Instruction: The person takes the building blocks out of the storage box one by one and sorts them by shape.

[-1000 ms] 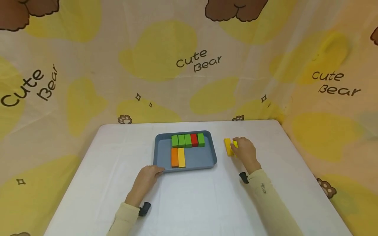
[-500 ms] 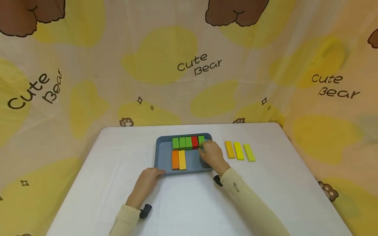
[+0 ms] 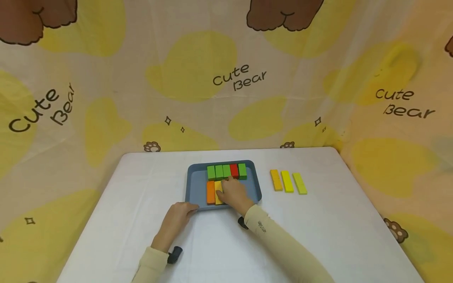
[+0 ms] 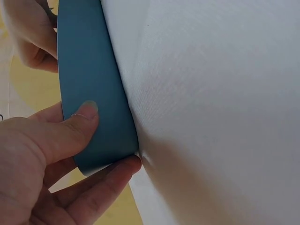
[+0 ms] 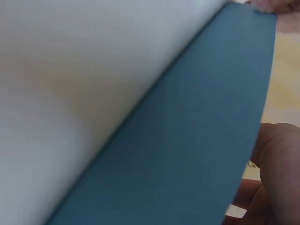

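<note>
A person's left hand (image 3: 177,220) grips the near-left corner of a blue-gray rectangular tray (image 3: 196,190), the thumb pressed flat on its outer wall and the other fingers bent round the corner. The right hand (image 3: 236,194) reaches over the near wall into the tray, its fingers bent down at a golden-yellow block (image 3: 218,186); the hand covers its own grip, so whether it pinches a block, and how wide the fingers stand, cannot be told. That block lies lengthwise beside an orange block (image 3: 210,192), the two touching. Along the tray's far side runs a row: three green blocks (image 3: 219,172) side by side, a red block (image 3: 234,170), then a fourth green block (image 3: 242,171). On the white table (image 3: 152,177), right of the tray, three flat blocks lie apart, roughly parallel: amber (image 3: 276,180), bright yellow (image 3: 287,181) and lime (image 3: 299,183). Behind hangs a cream-and-yellow fabric backdrop (image 3: 198,59) printed "Cute Bear".
</note>
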A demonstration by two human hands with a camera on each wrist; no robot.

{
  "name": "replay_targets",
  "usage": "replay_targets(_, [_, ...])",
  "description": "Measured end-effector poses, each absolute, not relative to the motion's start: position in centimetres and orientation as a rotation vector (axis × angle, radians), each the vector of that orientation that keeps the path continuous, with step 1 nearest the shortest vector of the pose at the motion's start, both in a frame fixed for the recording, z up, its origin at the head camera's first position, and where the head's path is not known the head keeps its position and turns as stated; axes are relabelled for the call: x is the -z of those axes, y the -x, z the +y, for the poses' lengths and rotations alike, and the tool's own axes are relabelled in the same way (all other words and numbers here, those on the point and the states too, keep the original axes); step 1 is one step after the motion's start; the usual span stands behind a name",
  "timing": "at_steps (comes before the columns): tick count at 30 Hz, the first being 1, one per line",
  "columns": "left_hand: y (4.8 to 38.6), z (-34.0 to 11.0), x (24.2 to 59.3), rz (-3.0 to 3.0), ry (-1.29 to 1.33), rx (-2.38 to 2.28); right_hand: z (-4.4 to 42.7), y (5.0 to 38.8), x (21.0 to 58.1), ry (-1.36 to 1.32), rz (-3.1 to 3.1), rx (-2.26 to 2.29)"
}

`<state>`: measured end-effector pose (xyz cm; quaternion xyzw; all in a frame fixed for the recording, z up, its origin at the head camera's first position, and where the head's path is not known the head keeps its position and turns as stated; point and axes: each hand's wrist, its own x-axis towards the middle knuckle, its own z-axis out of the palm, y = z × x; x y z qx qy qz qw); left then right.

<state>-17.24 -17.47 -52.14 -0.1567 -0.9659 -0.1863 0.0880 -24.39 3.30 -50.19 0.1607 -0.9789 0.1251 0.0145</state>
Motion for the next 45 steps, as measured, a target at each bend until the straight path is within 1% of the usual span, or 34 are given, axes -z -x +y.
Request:
replay_targets(9, [17.4, -17.4, 52.1, -2.856, 0.465, 0.557, 2.3, 24.3, 50.9, -0.532, -2.968, -0.328])
replay_targets(27, [17.2, -17.6, 52.2, -2.845, 0.478, 0.546, 1.7, 23.8, 50.7, -0.504, -3.012, -0.330])
replay_targets(38, [17.2, -17.5, 52.1, -2.857, 0.476, 0.541, 1.9, 24.0, 50.6, -0.496, -3.036, -0.399])
replay_targets(45, [17.1, -17.5, 52.0, -2.859, 0.477, 0.533, 2.8, 24.4, 50.5, -0.437, -3.063, -0.455])
